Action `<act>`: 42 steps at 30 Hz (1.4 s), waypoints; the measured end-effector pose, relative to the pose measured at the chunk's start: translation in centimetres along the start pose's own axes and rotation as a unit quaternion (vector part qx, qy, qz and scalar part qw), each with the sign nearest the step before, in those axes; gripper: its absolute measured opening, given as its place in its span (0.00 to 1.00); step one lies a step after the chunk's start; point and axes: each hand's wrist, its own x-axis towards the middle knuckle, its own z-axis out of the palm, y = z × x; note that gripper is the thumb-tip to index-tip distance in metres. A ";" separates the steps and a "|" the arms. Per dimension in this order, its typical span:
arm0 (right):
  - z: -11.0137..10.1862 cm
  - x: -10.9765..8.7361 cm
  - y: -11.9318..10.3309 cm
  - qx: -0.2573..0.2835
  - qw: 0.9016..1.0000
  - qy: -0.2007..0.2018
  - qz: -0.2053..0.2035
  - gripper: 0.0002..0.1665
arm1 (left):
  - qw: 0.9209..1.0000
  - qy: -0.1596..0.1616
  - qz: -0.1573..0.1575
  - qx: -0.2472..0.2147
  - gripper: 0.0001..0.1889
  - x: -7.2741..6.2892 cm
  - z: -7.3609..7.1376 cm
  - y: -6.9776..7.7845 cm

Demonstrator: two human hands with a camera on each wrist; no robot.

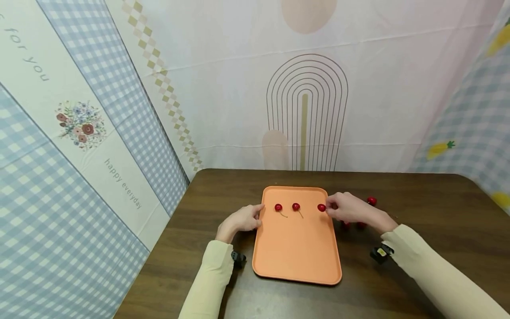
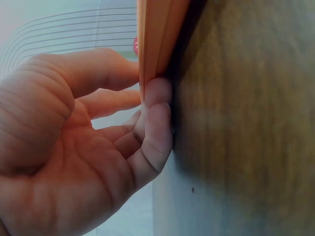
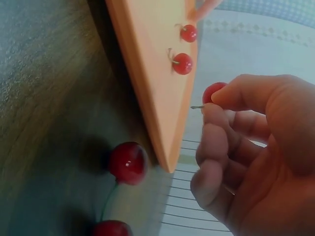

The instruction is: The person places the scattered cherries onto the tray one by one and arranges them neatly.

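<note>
An orange tray (image 1: 296, 252) lies on the wooden table. At its left edge my left hand (image 1: 244, 218) grips the rim, thumb on one side and fingers curled on the other in the left wrist view. Two red cherries with stems, a left one (image 1: 278, 207) and a right one (image 1: 296, 206), rest in a row on the tray's far part. Between thumb and forefinger my right hand (image 1: 347, 207) pinches another cherry (image 3: 213, 92), held above the tray near its far right edge; a short stem pokes out.
Several loose cherries, one of them at the back (image 1: 372, 201), lie on the table (image 1: 430, 212) right of the tray, partly hidden by my right hand and forearm. A printed cloth (image 1: 231, 88) hangs behind the table's far edge; a checked cloth (image 1: 119, 88) hangs at left.
</note>
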 end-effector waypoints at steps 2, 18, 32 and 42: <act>0.3 0.5 0.3 -0.005 1.000 0.007 -0.001 0.07 | 1.000 0.000 0.001 0.004 0.36 0.1 0.1 0.0; 2.6 2.9 0.3 -0.064 0.995 0.018 0.072 0.11 | 1.000 0.004 0.001 0.008 0.36 0.0 0.1 -0.1; 3.0 3.7 -0.4 -0.036 0.992 0.003 0.120 0.19 | 1.000 0.004 0.001 0.001 0.36 0.1 0.0 0.2; 1.1 2.1 -0.8 -0.044 0.995 0.022 0.081 0.14 | 1.000 0.005 0.000 -0.001 0.36 0.0 0.0 0.0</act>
